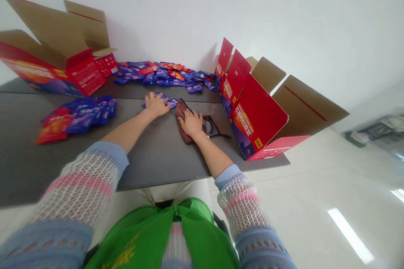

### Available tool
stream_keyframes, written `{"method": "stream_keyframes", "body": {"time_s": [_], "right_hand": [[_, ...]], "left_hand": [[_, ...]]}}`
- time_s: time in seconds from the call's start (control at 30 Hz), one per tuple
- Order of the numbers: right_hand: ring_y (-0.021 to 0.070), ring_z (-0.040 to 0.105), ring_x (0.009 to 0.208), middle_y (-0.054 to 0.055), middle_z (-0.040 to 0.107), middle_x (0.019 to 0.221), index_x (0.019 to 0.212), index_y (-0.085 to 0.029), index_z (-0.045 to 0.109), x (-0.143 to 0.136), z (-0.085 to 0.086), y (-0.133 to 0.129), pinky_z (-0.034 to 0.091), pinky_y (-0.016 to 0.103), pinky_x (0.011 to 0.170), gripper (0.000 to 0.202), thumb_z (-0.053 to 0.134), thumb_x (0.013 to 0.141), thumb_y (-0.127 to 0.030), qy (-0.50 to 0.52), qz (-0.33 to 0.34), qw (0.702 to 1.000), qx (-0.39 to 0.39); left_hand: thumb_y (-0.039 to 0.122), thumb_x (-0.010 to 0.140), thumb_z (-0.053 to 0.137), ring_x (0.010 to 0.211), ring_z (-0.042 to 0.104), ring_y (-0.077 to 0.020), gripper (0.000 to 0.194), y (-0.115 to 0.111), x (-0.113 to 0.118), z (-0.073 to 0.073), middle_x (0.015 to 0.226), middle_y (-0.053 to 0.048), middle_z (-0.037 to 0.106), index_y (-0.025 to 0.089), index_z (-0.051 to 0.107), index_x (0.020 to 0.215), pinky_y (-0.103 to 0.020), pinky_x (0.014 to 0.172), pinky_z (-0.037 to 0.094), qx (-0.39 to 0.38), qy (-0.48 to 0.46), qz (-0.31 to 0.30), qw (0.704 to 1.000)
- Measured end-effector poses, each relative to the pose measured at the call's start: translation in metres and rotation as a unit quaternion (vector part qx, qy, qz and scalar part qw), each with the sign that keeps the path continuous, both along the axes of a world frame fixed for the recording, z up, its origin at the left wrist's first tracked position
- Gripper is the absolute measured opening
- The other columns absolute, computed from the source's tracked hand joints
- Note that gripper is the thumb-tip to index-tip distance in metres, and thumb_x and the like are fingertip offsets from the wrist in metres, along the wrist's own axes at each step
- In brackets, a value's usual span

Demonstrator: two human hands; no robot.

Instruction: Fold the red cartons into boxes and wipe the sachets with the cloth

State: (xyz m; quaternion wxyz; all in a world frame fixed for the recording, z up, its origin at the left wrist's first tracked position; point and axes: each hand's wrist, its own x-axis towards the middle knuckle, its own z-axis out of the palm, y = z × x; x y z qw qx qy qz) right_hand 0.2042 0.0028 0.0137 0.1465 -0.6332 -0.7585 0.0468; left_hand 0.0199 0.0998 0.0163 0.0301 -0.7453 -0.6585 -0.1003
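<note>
My left hand [156, 105] is palm down on the table, its fingers spread over a few blue-purple sachets [172, 103]. These are partly hidden under the hand. My right hand [191, 123] lies flat on a reddish-brown, folded, pouch-like item [183, 131], fingers apart. A black strap [217, 130] and a greyish, see-through-looking part stick out on its right side; I cannot make out its exact kind. Left of my left hand, blue and red sachets [82, 114] lie in an overlapping stack.
Along the wall runs a long heap of blue and red sachets [160, 75]. An open red carton [80, 71] stands at the left back, and further open red cartons [252, 113] line the right. The grey table [145, 151] ends close to my lap.
</note>
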Motion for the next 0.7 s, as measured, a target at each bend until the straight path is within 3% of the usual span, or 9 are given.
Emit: {"method": "stream_keyframes", "body": {"time_s": [0.1, 0.27, 0.37, 0.47, 0.6, 0.7], "right_hand": [[0.0302, 0.035, 0.143, 0.009, 0.043, 0.156, 0.141, -0.021, 0.05, 0.001, -0.003, 0.002, 0.019, 0.062, 0.118, 0.05, 0.038, 0.101, -0.047, -0.004, 0.002, 1.0, 0.006], [0.0311, 0.037, 0.142, 0.009, 0.045, 0.155, 0.14, -0.021, 0.051, 0.0, -0.005, 0.001, 0.022, 0.062, 0.117, 0.051, 0.033, 0.102, -0.049, -0.005, 0.004, 1.0, 0.017], [0.03, 0.045, 0.136, 0.012, 0.057, 0.144, 0.135, -0.021, 0.056, -0.001, 0.0, 0.001, 0.026, 0.058, 0.116, 0.052, 0.024, 0.104, -0.05, 0.003, -0.013, 1.0, 0.029], [0.0264, 0.062, 0.118, 0.013, 0.07, 0.123, 0.13, -0.019, 0.058, 0.004, 0.009, 0.003, 0.039, 0.045, 0.108, 0.059, 0.013, 0.105, -0.049, 0.034, -0.051, 0.998, 0.03], [0.0198, 0.066, 0.112, 0.01, 0.069, 0.123, 0.136, -0.02, 0.054, 0.014, 0.023, 0.001, 0.048, 0.028, 0.092, 0.065, 0.003, 0.105, -0.047, 0.124, -0.06, 0.988, 0.067], [0.0151, 0.062, 0.119, 0.009, 0.065, 0.131, 0.139, -0.017, 0.051, 0.013, 0.032, -0.006, 0.045, 0.023, 0.097, 0.066, 0.0, 0.105, -0.043, 0.176, -0.017, 0.977, 0.12]], "left_hand": [[0.063, 0.093, 0.026, 0.141, 0.026, -0.0463, 0.066, -0.004, 0.003, -0.008, 0.164, -0.006, 0.029, 0.032, 0.053, 0.146, -0.063, 0.106, 0.021, -0.014, -0.009, 0.003, 1.0], [0.063, 0.097, 0.018, 0.149, 0.016, -0.0405, 0.065, -0.029, 0.0, -0.009, 0.167, -0.001, 0.021, 0.037, 0.049, 0.148, -0.065, 0.113, 0.004, -0.005, 0.009, -0.055, 0.998], [0.058, 0.098, 0.018, 0.153, 0.001, -0.035, 0.063, -0.043, -0.006, -0.005, 0.167, -0.001, 0.022, 0.035, 0.042, 0.153, -0.066, 0.114, -0.007, -0.025, 0.043, -0.079, 0.996], [0.053, 0.1, 0.019, 0.154, -0.005, -0.0297, 0.065, -0.057, -0.009, -0.002, 0.165, -0.006, 0.027, 0.027, 0.035, 0.157, -0.063, 0.114, -0.015, -0.047, 0.077, -0.101, 0.991], [0.058, 0.096, 0.029, 0.154, -0.006, -0.0309, 0.074, -0.077, -0.016, 0.001, 0.163, -0.011, 0.029, 0.017, 0.033, 0.158, -0.061, 0.116, -0.015, -0.085, 0.096, -0.125, 0.984], [0.057, 0.092, 0.039, 0.154, 0.001, -0.0321, 0.079, -0.087, -0.025, 0.0, 0.163, -0.013, 0.029, 0.011, 0.033, 0.157, -0.057, 0.121, 0.0, -0.136, 0.07, -0.152, 0.977]]}}
